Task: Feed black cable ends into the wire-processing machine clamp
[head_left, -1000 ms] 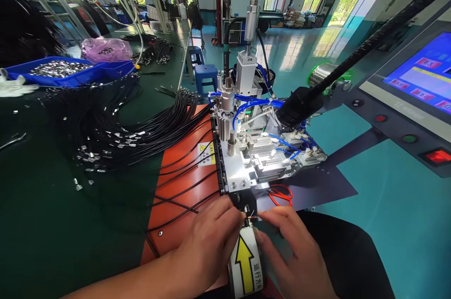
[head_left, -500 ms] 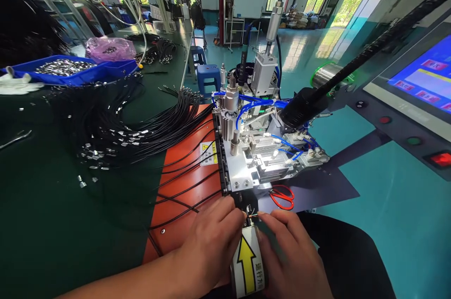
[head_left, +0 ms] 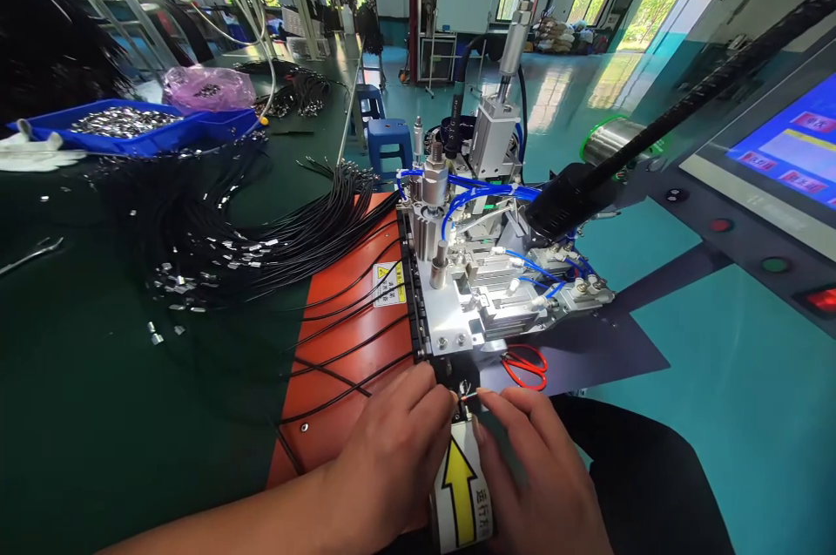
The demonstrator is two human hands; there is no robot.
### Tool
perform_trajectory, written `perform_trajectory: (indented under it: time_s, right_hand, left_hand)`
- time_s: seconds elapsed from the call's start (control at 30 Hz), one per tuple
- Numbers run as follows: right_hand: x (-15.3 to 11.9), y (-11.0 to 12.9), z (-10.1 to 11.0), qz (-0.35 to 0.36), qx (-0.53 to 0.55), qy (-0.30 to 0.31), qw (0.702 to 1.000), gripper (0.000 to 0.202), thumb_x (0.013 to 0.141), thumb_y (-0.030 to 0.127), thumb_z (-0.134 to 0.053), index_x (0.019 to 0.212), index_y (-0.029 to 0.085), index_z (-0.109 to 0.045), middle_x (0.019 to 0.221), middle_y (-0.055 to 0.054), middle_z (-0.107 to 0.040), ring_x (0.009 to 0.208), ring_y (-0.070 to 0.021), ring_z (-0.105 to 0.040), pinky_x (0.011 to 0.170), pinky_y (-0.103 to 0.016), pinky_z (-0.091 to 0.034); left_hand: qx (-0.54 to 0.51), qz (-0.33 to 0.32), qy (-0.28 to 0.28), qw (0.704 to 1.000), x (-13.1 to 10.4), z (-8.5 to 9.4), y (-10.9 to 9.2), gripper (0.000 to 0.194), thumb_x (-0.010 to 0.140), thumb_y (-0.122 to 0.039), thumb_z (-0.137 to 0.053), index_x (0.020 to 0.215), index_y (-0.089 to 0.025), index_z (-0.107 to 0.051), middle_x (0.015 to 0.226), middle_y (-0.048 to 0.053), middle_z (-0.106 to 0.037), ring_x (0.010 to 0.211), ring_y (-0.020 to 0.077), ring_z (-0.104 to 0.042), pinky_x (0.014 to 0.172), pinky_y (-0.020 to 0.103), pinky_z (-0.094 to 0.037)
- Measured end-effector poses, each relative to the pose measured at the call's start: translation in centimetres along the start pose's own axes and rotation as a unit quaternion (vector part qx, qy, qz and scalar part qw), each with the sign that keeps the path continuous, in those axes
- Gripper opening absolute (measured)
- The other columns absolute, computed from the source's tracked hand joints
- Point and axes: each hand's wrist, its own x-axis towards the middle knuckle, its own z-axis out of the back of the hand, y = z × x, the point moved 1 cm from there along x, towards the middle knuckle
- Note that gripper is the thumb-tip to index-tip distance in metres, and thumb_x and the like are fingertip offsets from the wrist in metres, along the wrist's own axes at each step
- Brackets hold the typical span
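My left hand is closed in a pinch beside the front end of the machine's track. A black cable runs under it, and its fingertips hold a cable end that they mostly hide. My right hand pinches a thin wire from the other side, thumb and index finger nearly meeting the left fingertips. Between the hands, a small shiny metal piece sits on the track. Below the fingertips is a white block with a yellow arrow.
The machine with blue air tubes stands ahead. Red-handled scissors lie on its right. Black cables cross an orange-red plate; a cable bundle and a blue tray of metal parts lie left. A touch screen is right.
The right fingertips have shifted very slightly at the thin wire. Both hands otherwise keep the same place and pinch; the view has moved a little.
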Motion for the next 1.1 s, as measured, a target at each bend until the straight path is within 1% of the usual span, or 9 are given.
perform_trajectory:
  time_s: [0.1,0.17,0.33,0.5,0.6,0.7,0.9,1.0,1.1]
  right_hand:
    - [-0.6,0.0,-0.1,0.013,0.002,0.014,1.0,0.032,0.097,0.025,-0.057,0.128,0.018,-0.061,0.104,-0.011,-0.065,0.093,-0.023,-0.068,0.079,-0.034,-0.06]
    - [-0.8,0.2,-0.2,0.008,0.007,0.012,1.0,0.033,0.097,0.026,-0.056,0.13,0.019,-0.06,0.104,-0.011,-0.066,0.093,-0.0232,-0.068,0.078,-0.034,-0.06]
    - [-0.6,1.1,-0.3,-0.09,0.077,-0.008,0.993,0.026,0.099,0.032,-0.051,0.119,0.024,-0.066,0.104,-0.009,-0.067,0.09,-0.0216,-0.069,0.074,-0.03,-0.06]
    - [0.1,1.2,-0.4,-0.128,0.16,-0.015,0.979,0.018,0.097,0.033,-0.055,0.104,0.024,-0.068,0.097,-0.007,-0.066,0.081,-0.0189,-0.066,0.069,-0.027,-0.058]
    - [0.2,1.0,-0.3,-0.152,0.169,-0.032,0.973,0.017,0.096,0.033,-0.057,0.106,0.024,-0.067,0.096,-0.005,-0.065,0.077,-0.0171,-0.064,0.068,-0.026,-0.056]
    - [0.0,0.8,-0.3,-0.158,0.158,-0.043,0.974,0.019,0.095,0.032,-0.058,0.111,0.024,-0.066,0.098,-0.004,-0.064,0.077,-0.0169,-0.063,0.07,-0.027,-0.056]
    - [-0.3,0.6,-0.4,-0.14,0.132,-0.048,0.98,0.022,0.095,0.03,-0.058,0.113,0.025,-0.068,0.1,-0.005,-0.063,0.076,-0.0167,-0.063,0.071,-0.028,-0.056]
    - [0.3,0.2,0.0,-0.137,0.143,-0.033,0.98,0.019,0.096,0.03,-0.058,0.111,0.024,-0.068,0.099,-0.005,-0.065,0.078,-0.0168,-0.065,0.072,-0.027,-0.057]
    - [1.1,-0.3,0.7,-0.187,0.192,0.0,0.964,0.017,0.096,0.035,-0.058,0.103,0.024,-0.069,0.099,-0.004,-0.068,0.087,-0.0179,-0.069,0.076,-0.025,-0.057]
  left_hand:
    - [-0.015,0.019,-0.003,1.0,-0.1,-0.3,0.2,0.018,0.097,-0.012,-0.047,0.081,-0.019,-0.051,0.084,0.002,-0.052,0.074,0.0163,-0.05,0.065,0.028,-0.04]
    - [-0.012,0.026,-0.011,1.0,-0.1,-0.4,0.2,0.018,0.097,-0.013,-0.048,0.081,-0.02,-0.052,0.083,0.002,-0.052,0.072,0.016,-0.051,0.063,0.028,-0.04]
    - [-0.008,0.035,-0.023,0.999,0.0,-0.2,0.2,0.017,0.098,-0.017,-0.048,0.084,-0.021,-0.056,0.08,0.001,-0.051,0.069,0.0157,-0.051,0.06,0.027,-0.04]
    - [-0.021,0.037,-0.015,0.999,0.1,0.0,0.2,0.017,0.098,-0.017,-0.047,0.086,-0.02,-0.058,0.082,0.002,-0.053,0.071,0.016,-0.053,0.062,0.027,-0.044]
    - [-0.022,0.033,-0.018,0.999,0.2,0.1,0.1,0.017,0.098,-0.017,-0.048,0.084,-0.02,-0.057,0.081,0.002,-0.053,0.07,0.0161,-0.053,0.06,0.026,-0.043]
    - [-0.027,0.031,-0.019,0.999,0.3,0.2,0.1,0.017,0.099,-0.017,-0.048,0.084,-0.02,-0.057,0.082,0.002,-0.052,0.07,0.0161,-0.052,0.061,0.026,-0.044]
    - [-0.033,0.03,-0.008,0.999,0.1,0.2,0.0,0.016,0.099,-0.017,-0.048,0.087,-0.019,-0.059,0.083,0.003,-0.053,0.071,0.0163,-0.052,0.062,0.027,-0.044]
    - [-0.035,0.025,-0.005,0.999,0.2,0.1,0.0,0.017,0.1,-0.016,-0.047,0.086,-0.019,-0.058,0.083,0.002,-0.053,0.072,0.0161,-0.052,0.063,0.027,-0.043]
    - [-0.041,0.014,-0.002,0.999,0.2,0.0,0.1,0.018,0.1,-0.015,-0.047,0.086,-0.019,-0.057,0.084,0.003,-0.053,0.073,0.016,-0.052,0.064,0.027,-0.042]
